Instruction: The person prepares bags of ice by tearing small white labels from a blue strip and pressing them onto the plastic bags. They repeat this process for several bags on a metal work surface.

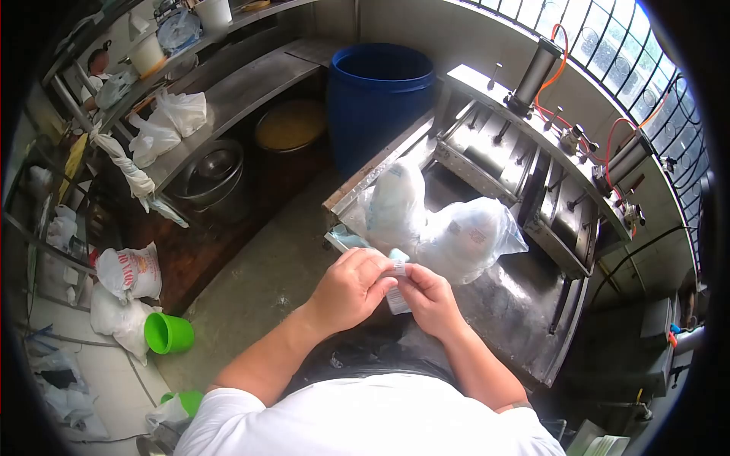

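Both of my hands meet in front of my chest, at the near edge of a metal table (525, 319). My left hand (351, 290) and my right hand (432, 298) are closed in pinches on a small whitish label strip (397, 267), part of which hangs down between them. Just beyond my fingers, two filled clear plastic bags stand on the table: an upright bag (395, 201) on the left and a rounder bag (468, 235) on the right. A pale blue-green packet (348, 237) lies at the table's corner beside my left hand.
A metal press frame (494, 91) with cylinders rises behind the bags. Beyond the table is a blue barrel (382, 114). At left are a shelf (243, 95) with white bags, metal bowls (213, 171), sacks (129, 273) and a green bucket (169, 333) on the floor.
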### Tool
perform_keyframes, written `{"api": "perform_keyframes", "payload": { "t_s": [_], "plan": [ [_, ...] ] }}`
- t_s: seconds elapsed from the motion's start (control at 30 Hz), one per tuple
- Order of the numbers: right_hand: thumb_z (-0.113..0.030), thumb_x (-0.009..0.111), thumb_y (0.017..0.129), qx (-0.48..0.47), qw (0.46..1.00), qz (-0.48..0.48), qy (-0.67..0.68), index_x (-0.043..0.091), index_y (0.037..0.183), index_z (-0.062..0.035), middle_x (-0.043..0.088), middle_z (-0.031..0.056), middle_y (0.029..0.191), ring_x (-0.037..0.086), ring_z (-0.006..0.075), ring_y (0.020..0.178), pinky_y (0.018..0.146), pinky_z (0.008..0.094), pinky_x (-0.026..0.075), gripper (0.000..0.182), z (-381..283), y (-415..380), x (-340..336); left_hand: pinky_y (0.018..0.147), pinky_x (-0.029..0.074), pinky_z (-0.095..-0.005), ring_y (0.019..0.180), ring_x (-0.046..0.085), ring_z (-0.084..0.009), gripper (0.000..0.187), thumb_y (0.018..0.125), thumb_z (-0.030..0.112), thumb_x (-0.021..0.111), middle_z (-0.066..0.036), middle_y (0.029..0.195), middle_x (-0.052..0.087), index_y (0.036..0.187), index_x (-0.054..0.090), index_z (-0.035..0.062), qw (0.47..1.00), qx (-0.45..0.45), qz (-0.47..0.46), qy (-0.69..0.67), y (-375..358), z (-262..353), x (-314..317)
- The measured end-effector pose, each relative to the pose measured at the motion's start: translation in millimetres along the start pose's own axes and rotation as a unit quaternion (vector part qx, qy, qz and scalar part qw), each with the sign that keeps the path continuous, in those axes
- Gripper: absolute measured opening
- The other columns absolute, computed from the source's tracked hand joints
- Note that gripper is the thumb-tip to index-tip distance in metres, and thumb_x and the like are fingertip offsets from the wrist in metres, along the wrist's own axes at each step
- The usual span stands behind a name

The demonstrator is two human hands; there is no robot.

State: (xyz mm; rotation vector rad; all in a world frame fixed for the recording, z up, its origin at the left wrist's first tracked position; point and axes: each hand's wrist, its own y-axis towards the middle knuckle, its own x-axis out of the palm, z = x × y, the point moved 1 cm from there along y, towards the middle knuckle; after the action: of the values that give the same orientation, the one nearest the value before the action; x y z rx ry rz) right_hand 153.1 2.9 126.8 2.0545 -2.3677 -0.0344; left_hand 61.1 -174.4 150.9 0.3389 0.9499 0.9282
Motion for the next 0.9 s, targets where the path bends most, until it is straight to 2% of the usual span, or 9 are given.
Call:
{"api": "perform_keyframes", "payload": {
  "t_s": [0.17,0.23,0.33,0.43,0.57,0.7,0.77,0.83,0.9],
  "plan": [
    [-0.004,0.065,0.104,-0.019,0.992,-0.058,-0.113,0.070,0.108,0.0000,0.070,0.0075,0.088,0.062,0.0143,0.080,0.073,0.0329,0.053,0.007,-7,-3,-5,0.083,0.059,-0.0440,0.091,0.070,-0.0337,0.019,0.089,0.008,0.083,-0.012,0.099,0.074,0.105,0.074,0.0038,0.999,0.017,-0.046,0.018,0,0,-7],
    [-0.002,0.065,0.100,-0.084,0.974,-0.055,-0.203,0.067,0.102,-0.0002,0.067,0.0174,0.086,0.065,0.0270,0.076,0.071,0.0379,0.053,0.004,-10,-1,-2,0.082,0.059,-0.0438,0.090,0.070,-0.0339,0.016,0.089,0.008,0.082,-0.013,0.098,0.074,0.103,0.075,0.0035,0.999,0.008,-0.051,-0.001,0,-2,-10],
    [-0.001,0.063,0.098,-0.110,0.960,-0.059,-0.251,0.066,0.100,-0.0004,0.065,0.0213,0.086,0.063,0.0353,0.074,0.070,0.0408,0.053,0.004,-7,0,-3,0.080,0.059,-0.0440,0.087,0.071,-0.0347,0.011,0.091,0.007,0.080,-0.014,0.095,0.074,0.100,0.076,0.0029,0.997,0.001,-0.063,-0.033,-1,-6,-11],
    [-0.001,0.063,0.097,-0.081,0.969,-0.033,-0.232,0.065,0.097,0.0005,0.063,0.0176,0.082,0.061,0.0297,0.071,0.068,0.0401,0.052,0.002,-5,-1,3,0.080,0.059,-0.0454,0.088,0.071,-0.0368,0.007,0.094,0.009,0.075,-0.016,0.094,0.073,0.096,0.074,0.0020,0.996,-0.017,-0.074,-0.050,-4,-10,-14],
    [0.000,0.060,0.097,-0.043,0.983,0.015,-0.180,0.063,0.095,0.0020,0.058,0.0058,0.079,0.055,0.0130,0.075,0.067,0.0327,0.047,0.004,2,1,10,0.079,0.059,-0.0446,0.086,0.071,-0.0380,0.010,0.097,0.009,0.072,-0.016,0.091,0.072,0.097,0.073,-0.0006,0.987,-0.116,-0.002,-0.110,-4,-20,-17],
    [0.001,0.060,0.097,-0.003,0.990,0.063,-0.128,0.070,0.119,0.0006,0.069,0.0096,0.091,0.064,0.0149,0.084,0.077,0.0296,0.053,0.024,33,7,6,0.079,0.058,-0.0445,0.086,0.071,-0.0372,0.009,0.098,0.009,0.071,-0.016,0.092,0.071,0.097,0.072,0.0003,0.973,-0.194,0.099,-0.081,-1,-34,-31],
    [0.001,0.060,0.097,-0.036,0.972,0.063,-0.222,0.068,0.129,-0.0003,0.070,0.0115,0.096,0.066,0.0168,0.089,0.081,0.0307,0.055,0.033,16,5,14,0.077,0.058,-0.0450,0.085,0.070,-0.0362,0.008,0.099,0.010,0.071,-0.015,0.093,0.071,0.102,0.071,0.0021,0.978,-0.080,0.183,0.058,4,-34,-37],
    [0.002,0.061,0.097,-0.060,0.945,0.068,-0.314,0.066,0.138,-0.0013,0.072,0.0134,0.100,0.069,0.0188,0.093,0.085,0.0318,0.056,0.042,-3,4,21,0.079,0.058,-0.0449,0.089,0.070,-0.0337,0.012,0.096,0.011,0.073,-0.013,0.099,0.070,0.106,0.070,0.0039,0.976,-0.049,0.184,0.101,2,-34,-27],
    [0.002,0.062,0.097,-0.017,0.960,-0.055,-0.273,0.060,0.150,-0.0036,0.072,0.0161,0.104,0.071,0.0216,0.099,0.090,0.0344,0.058,0.054,-11,10,24,0.083,0.058,-0.0439,0.096,0.069,-0.0317,0.019,0.090,0.012,0.075,-0.013,0.106,0.069,0.107,0.070,0.0040,0.977,0.052,0.098,0.184,-3,-29,-15]
  ]
}}
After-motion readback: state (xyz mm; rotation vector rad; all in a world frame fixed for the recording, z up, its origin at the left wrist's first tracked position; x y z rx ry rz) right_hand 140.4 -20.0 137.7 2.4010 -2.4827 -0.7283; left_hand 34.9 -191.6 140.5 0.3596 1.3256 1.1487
